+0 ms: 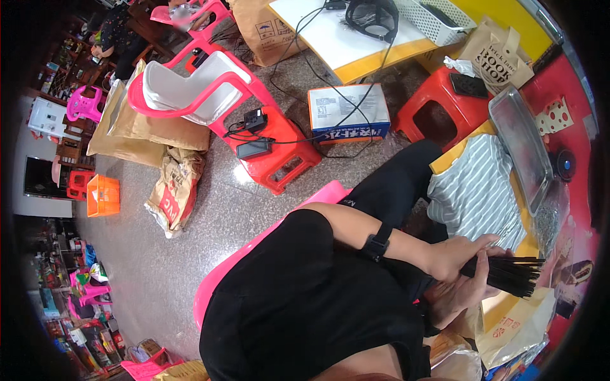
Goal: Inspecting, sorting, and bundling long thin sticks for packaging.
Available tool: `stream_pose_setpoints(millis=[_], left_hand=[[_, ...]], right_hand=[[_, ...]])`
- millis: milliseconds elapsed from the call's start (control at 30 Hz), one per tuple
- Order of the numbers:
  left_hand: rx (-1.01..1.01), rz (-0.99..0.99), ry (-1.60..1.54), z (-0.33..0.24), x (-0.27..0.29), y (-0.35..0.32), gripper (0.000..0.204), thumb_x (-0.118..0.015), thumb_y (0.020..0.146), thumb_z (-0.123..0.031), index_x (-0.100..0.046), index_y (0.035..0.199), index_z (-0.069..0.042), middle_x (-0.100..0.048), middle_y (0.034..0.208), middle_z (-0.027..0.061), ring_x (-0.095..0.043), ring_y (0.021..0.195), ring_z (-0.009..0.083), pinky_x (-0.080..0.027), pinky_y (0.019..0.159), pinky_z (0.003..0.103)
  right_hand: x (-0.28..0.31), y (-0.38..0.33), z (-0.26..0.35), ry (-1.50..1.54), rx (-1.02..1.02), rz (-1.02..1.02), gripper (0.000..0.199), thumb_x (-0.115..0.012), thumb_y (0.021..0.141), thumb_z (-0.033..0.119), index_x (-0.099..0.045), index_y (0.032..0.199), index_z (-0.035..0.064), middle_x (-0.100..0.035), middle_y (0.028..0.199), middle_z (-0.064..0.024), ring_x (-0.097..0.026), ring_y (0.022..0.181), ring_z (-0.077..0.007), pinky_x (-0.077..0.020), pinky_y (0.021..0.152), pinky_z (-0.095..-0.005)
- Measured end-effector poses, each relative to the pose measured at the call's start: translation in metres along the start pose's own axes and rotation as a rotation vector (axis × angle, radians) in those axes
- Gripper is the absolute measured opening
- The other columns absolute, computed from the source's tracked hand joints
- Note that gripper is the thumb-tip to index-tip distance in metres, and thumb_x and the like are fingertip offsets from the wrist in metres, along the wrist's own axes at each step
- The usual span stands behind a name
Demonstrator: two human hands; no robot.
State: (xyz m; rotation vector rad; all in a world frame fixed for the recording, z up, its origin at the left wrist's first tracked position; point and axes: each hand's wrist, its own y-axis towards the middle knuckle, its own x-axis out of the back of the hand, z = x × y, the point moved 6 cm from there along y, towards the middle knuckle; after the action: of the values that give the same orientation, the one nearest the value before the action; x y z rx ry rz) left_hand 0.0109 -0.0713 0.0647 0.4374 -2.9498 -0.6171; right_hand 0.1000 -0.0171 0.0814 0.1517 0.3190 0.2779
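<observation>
My left hand, with a black band on its wrist, and my right hand just below it are both closed around one end of a bundle of thin black sticks. The free ends of the sticks fan out to the right over a yellow table top. A grey-and-white striped cloth lies just above my hands. I sit on a pink plastic chair, and my black shirt fills the lower middle of the view.
A metal tray lies beyond the striped cloth. On the stone floor are two red stools, a blue-and-white box, a pink-and-white chair, brown paper sacks and an orange basket. A person sits at the far top left.
</observation>
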Motion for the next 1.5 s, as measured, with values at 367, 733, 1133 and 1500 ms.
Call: stream_pose_setpoints(millis=[367, 733, 1133, 1500], left_hand=[[0.009, 0.139, -0.077, 0.004, -0.022, 0.016, 0.081, -0.071, 0.064, -0.010, -0.032, 0.133, -0.001, -0.061, 0.107, 0.0240, -0.061, 0.097, 0.0407, -0.049, 0.078, 0.039], [0.007, 0.171, -0.110, -0.003, -0.031, 0.019, 0.081, -0.070, 0.065, -0.007, -0.030, 0.135, -0.001, -0.061, 0.110, 0.0227, -0.061, 0.098, 0.0406, -0.048, 0.080, 0.040], [0.080, 0.317, -0.210, 0.018, -0.056, 0.047, 0.068, -0.070, 0.069, -0.009, -0.045, 0.132, 0.000, -0.049, 0.133, 0.0215, -0.045, 0.127, 0.0308, -0.034, 0.106, 0.036], [0.198, 0.575, -0.172, 0.022, -0.086, 0.067, 0.057, -0.073, 0.073, -0.012, -0.046, 0.121, -0.002, -0.055, 0.113, 0.0055, -0.055, 0.104, 0.0160, -0.043, 0.091, 0.031]], right_hand=[[0.032, 0.013, -0.007, 0.083, -0.040, -0.074, 0.054, -0.059, 0.075, -0.014, -0.045, 0.126, -0.0028, -0.056, 0.107, -0.0129, -0.057, 0.098, -0.0203, -0.0480, 0.089, -0.0343], [0.041, 0.008, -0.002, 0.050, -0.060, -0.132, 0.060, -0.061, 0.072, -0.009, -0.040, 0.129, -0.0047, -0.054, 0.109, -0.0160, -0.057, 0.101, -0.0246, -0.0465, 0.091, -0.0383], [0.043, 0.025, 0.010, 0.077, -0.072, -0.162, 0.049, -0.062, 0.071, -0.015, -0.049, 0.117, -0.0001, -0.057, 0.100, -0.0079, -0.057, 0.094, -0.0188, -0.0480, 0.087, -0.0354], [0.061, 0.035, 0.040, 0.120, 0.010, -0.190, 0.045, -0.073, 0.071, -0.005, -0.052, 0.110, 0.0017, -0.060, 0.093, -0.0031, -0.059, 0.086, -0.0106, -0.0501, 0.077, -0.0269]])
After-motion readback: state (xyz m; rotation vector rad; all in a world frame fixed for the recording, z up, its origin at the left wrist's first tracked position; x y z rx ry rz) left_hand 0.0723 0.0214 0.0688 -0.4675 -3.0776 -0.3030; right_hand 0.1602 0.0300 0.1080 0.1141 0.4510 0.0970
